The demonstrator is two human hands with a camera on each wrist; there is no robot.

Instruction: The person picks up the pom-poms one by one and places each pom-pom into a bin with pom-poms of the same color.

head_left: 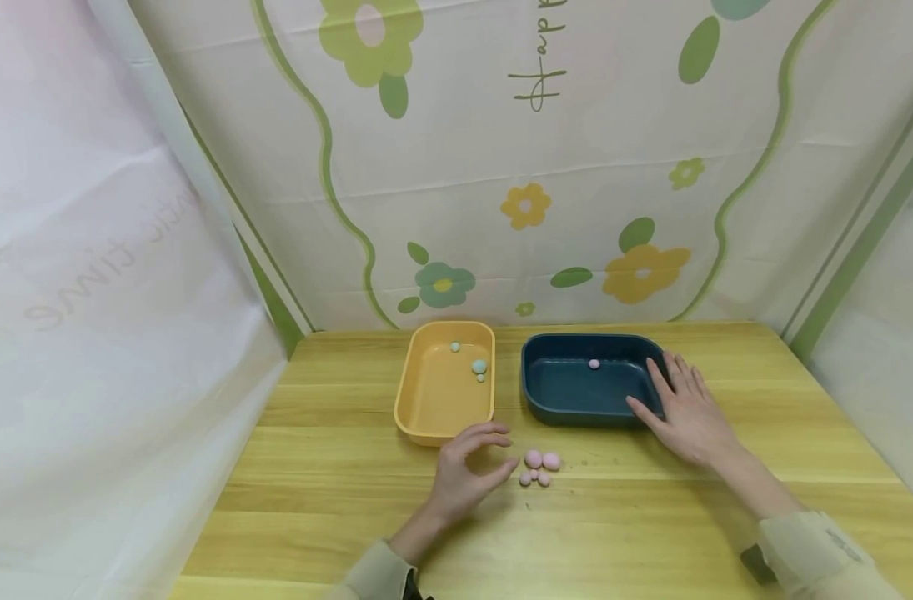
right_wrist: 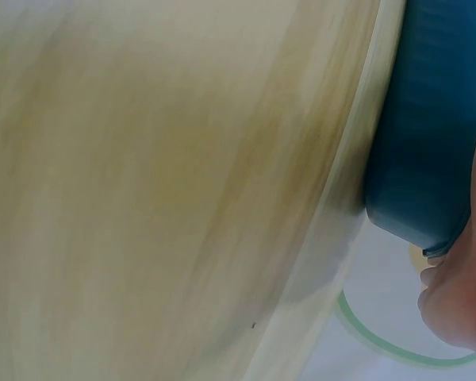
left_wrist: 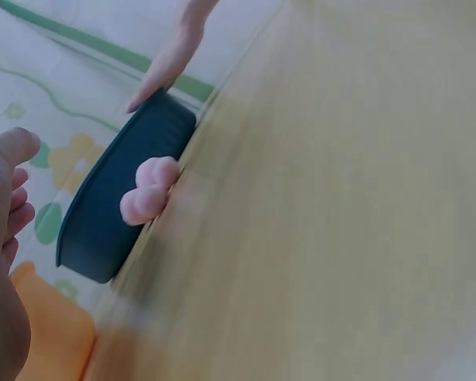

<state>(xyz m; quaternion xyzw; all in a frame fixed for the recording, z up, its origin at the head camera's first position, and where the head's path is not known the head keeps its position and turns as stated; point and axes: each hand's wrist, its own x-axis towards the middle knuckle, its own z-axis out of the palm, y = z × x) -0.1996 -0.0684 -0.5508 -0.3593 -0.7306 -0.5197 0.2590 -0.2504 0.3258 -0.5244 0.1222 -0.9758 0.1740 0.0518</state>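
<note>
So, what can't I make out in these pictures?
Head view: backdrop lettering starting with H, cut off by the top edge.
Head view: a dark thing, unidentifiable, partly hidden by the right sleeve.
Left wrist view: the inside of the dark blue tray, hidden by its wall.
Right wrist view: the right hand, cut off by the right edge.

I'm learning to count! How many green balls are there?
3 in sight, all in the yellow tray: a small ball near the far end, a big ball by the right wall, and a tiny ball just nearer. Others could be hidden.
</note>
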